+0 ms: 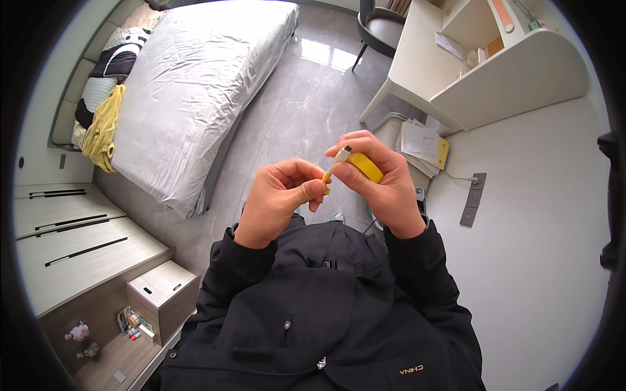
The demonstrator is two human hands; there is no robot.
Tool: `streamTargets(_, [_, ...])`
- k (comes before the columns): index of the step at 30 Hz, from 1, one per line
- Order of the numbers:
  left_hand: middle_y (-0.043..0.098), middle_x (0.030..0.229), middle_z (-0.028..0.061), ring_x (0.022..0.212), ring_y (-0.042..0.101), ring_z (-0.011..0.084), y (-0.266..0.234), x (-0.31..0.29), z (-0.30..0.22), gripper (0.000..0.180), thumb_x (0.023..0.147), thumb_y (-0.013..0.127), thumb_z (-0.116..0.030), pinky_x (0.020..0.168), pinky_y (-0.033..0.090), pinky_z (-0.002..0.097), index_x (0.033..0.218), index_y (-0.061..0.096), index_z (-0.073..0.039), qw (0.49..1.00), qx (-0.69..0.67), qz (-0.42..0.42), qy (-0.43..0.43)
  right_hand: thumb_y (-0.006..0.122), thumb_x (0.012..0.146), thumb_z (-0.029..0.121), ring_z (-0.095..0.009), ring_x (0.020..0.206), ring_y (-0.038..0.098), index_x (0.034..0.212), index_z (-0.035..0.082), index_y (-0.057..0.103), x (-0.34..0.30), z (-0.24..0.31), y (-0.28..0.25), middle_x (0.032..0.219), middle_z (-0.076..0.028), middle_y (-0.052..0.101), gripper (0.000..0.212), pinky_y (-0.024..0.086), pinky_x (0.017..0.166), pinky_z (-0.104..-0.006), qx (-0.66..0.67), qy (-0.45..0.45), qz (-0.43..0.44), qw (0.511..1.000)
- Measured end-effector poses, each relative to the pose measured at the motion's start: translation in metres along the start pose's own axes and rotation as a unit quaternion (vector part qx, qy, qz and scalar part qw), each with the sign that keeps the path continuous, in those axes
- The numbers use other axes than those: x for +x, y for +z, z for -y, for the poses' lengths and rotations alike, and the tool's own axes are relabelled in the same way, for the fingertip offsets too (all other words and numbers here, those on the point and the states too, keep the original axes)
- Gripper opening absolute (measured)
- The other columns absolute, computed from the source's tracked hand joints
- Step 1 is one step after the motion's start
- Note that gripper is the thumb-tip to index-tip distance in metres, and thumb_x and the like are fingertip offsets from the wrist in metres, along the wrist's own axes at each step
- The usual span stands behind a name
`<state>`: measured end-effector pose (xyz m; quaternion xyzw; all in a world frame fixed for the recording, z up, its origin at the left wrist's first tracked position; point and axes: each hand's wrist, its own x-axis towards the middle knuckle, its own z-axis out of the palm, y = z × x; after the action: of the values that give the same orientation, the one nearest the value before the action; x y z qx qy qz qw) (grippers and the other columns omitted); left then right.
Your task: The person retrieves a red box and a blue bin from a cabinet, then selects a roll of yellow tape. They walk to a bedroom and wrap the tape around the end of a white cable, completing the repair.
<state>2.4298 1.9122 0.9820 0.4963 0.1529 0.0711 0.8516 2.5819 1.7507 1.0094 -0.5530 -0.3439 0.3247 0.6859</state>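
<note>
In my right hand (pixel 386 179) there is a thick yellow roll (pixel 365 167) that looks like tape. A white cable plug (pixel 343 154) with a dark metal tip sticks up between the two hands, by my right thumb. My left hand (pixel 283 195) is closed in a pinch on a narrow yellow strip (pixel 327 189) just below the plug. Whether the strip joins the roll is hidden by my fingers. Both hands are raised in front of my black jacket.
A bed (pixel 189 78) with a grey sheet stands at the far left. To the right are a white desk (pixel 417 58), a bin (pixel 391 133) with papers (pixel 420 143) beside it, and a wall socket strip (pixel 474 199). Cabinets (pixel 85 241) fill the near left.
</note>
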Motion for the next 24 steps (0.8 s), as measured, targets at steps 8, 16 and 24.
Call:
streamTargets(8, [0.075, 0.101, 0.0080, 0.088, 0.075, 0.0127, 0.021, -0.012, -0.009, 0.018, 0.093, 0.083, 0.004, 0.080, 0.063, 0.0266, 0.110, 0.077, 0.004, 0.962, 0.235, -0.052, 0.128, 0.080, 0.099, 0.007, -0.014, 0.103, 0.066, 0.114, 0.001, 0.070, -0.006, -0.006, 0.004, 0.122, -0.007, 0.062, 0.019, 0.056, 0.087, -0.0303, -0.033, -0.056, -0.011, 0.998])
streamTargets(16, [0.075, 0.099, 0.0073, 0.082, 0.074, 0.0102, 0.041, -0.012, -0.003, 0.019, 0.092, 0.084, 0.002, 0.070, 0.059, 0.0249, 0.109, 0.078, 0.001, 0.908, 0.317, -0.132, 0.239, 0.081, 0.100, 0.016, -0.016, 0.104, 0.064, 0.107, 0.003, 0.071, -0.011, -0.011, 0.016, 0.118, -0.007, 0.062, 0.018, 0.052, 0.093, -0.0323, 0.012, -0.046, -0.092, 0.995])
streamTargets(24, [0.071, 0.103, 0.0061, 0.083, 0.070, 0.0075, 0.043, -0.014, 0.011, 0.031, 0.089, 0.088, 0.003, 0.070, 0.057, 0.0236, 0.114, 0.071, 0.001, 0.928, 0.284, -0.126, 0.207, 0.081, 0.100, 0.012, -0.013, 0.101, 0.064, 0.105, 0.003, 0.071, -0.016, -0.014, 0.016, 0.120, -0.007, 0.064, 0.015, 0.053, 0.089, -0.0298, 0.060, -0.022, -0.124, 0.990])
